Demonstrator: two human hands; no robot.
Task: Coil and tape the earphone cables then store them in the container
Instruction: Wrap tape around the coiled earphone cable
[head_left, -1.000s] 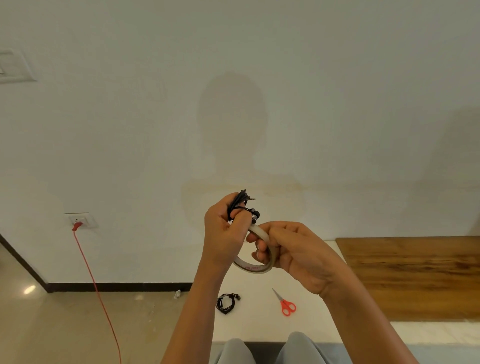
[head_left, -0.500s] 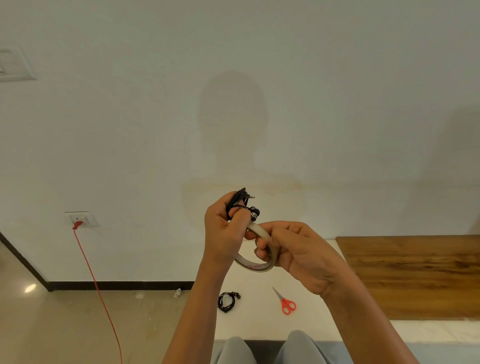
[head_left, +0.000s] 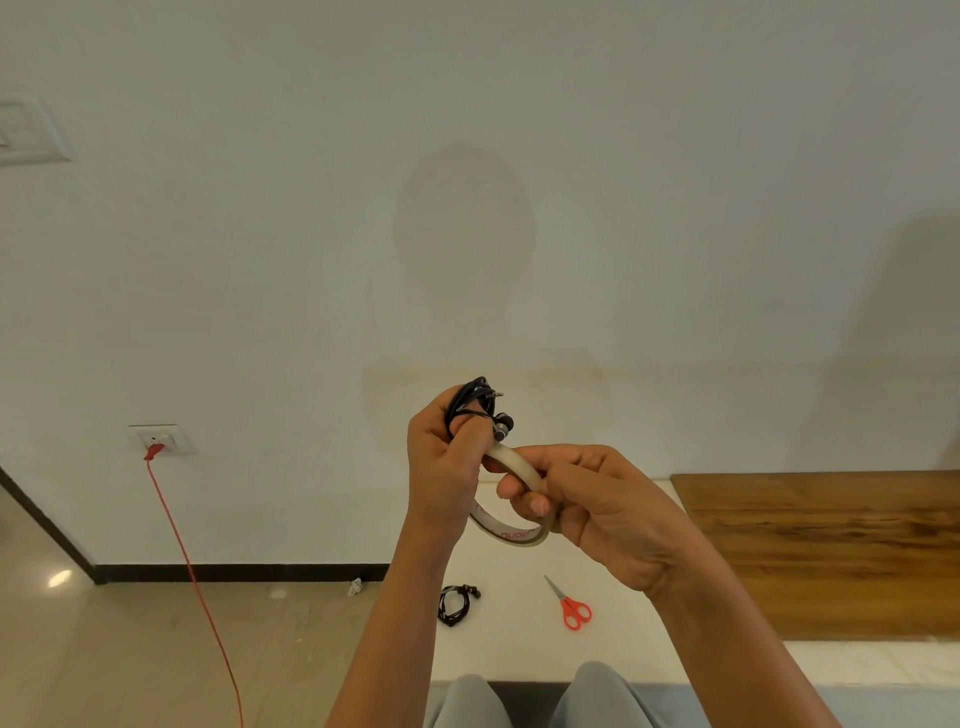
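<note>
My left hand (head_left: 447, 467) is closed around a coiled black earphone cable (head_left: 474, 402), thumb pressed across the bundle. The plug and metal earbuds stick out on the side toward my right hand (head_left: 587, 499). That hand grips a roll of clear tape (head_left: 511, 531), its fingers curled through the ring and pinching its upper arc. The roll is held upright, with red print legible on its inner face. Both hands are raised above the red-handled scissors (head_left: 571, 605), well clear of them. The top of the roll meets my left thumb just under the earbuds; I cannot tell whether a strip of tape is on the cable. The scissors lie closed on the white counter (head_left: 519, 654), blades pointing away from me. A second coiled black earphone set (head_left: 454, 604) lies on the counter to the left of the scissors, near but apart. A wooden board (head_left: 831, 545) lies to the right of the scissors, well apart. Far to their left, a red cord (head_left: 192, 571) runs from a wall socket (head_left: 158, 440) down across the floor.
</note>
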